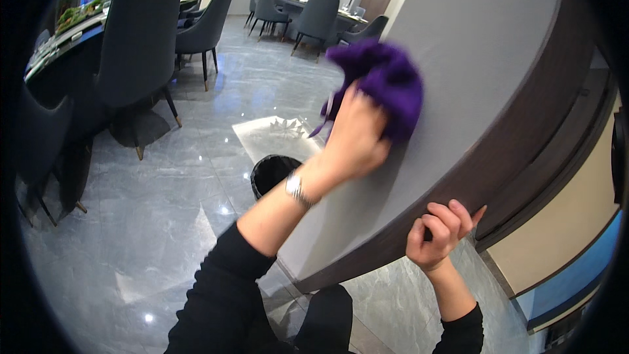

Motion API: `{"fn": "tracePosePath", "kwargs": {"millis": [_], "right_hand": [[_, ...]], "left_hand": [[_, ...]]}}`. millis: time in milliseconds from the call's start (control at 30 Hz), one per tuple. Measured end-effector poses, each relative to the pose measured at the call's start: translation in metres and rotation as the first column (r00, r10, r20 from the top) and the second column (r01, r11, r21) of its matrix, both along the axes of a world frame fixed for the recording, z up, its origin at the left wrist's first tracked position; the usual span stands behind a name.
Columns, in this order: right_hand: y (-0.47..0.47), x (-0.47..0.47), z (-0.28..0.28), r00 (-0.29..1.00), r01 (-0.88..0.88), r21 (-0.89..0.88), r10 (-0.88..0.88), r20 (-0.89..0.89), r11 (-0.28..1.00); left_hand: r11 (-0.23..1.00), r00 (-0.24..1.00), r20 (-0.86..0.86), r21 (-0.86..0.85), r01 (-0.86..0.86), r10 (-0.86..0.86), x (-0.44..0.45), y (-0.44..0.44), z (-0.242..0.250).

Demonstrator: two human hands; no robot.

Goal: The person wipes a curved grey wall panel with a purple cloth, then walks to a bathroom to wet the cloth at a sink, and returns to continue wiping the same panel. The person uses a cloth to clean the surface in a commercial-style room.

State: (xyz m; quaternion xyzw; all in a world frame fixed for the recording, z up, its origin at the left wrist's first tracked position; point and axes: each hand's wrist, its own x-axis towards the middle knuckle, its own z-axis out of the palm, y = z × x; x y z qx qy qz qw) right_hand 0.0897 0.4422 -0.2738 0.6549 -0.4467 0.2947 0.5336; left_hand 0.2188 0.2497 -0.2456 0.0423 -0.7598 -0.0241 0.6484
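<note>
A purple cloth (pixel 398 88), blurred and bunched, is in my left hand (pixel 356 130). That hand holds it against or just in front of the grey wall panel (pixel 471 59); contact is not clear. My left wrist wears a metal-banded watch. My right hand (pixel 440 236) is by the dark brown trim (pixel 393 241) along the panel's edge, its fingers loosely curled and slightly apart. Nothing shows in the right hand, and whether it touches the trim cannot be told.
A black lined waste bin (pixel 270 174) stands on the grey tiled floor (pixel 162 236) below my left forearm. High-backed dark chairs (pixel 145 34) surround a set table (pixel 69 34) on the left. Another table (pixel 304 2) with chairs is farther back. A dark door frame (pixel 555 128) lies right.
</note>
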Motion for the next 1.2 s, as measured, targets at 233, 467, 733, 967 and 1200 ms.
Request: {"fn": "tracePosePath", "kwargs": {"millis": [233,467,733,967,1200], "right_hand": [[0.003,0.0,0.005,0.998,0.012,0.062,-0.008,-0.058,0.998],[0.001,-0.001,0.007,0.997,0.021,0.049,-0.018,-0.072,0.999],[0.005,-0.002,0.006,0.995,0.064,0.077,-0.058,-0.079,0.995],[0.007,-0.002,0.005,0.996,0.065,0.098,-0.059,-0.061,0.993],[0.007,-0.003,0.004,0.995,0.076,0.092,-0.069,-0.07,0.993]], "left_hand": [[0.843,0.996,-0.039,0.53,0.09,-0.081,-0.008,0.086,-0.247],[0.897,0.986,-0.161,0.425,0.118,-0.053,-0.012,0.074,-0.197],[0.959,0.995,-0.104,0.28,0.035,-0.006,0.006,0.04,-0.123],[0.935,0.999,-0.03,0.355,0.024,-0.015,0.009,0.033,-0.117],[0.945,0.996,-0.089,0.324,0.048,-0.02,0.012,0.032,-0.119]]}}
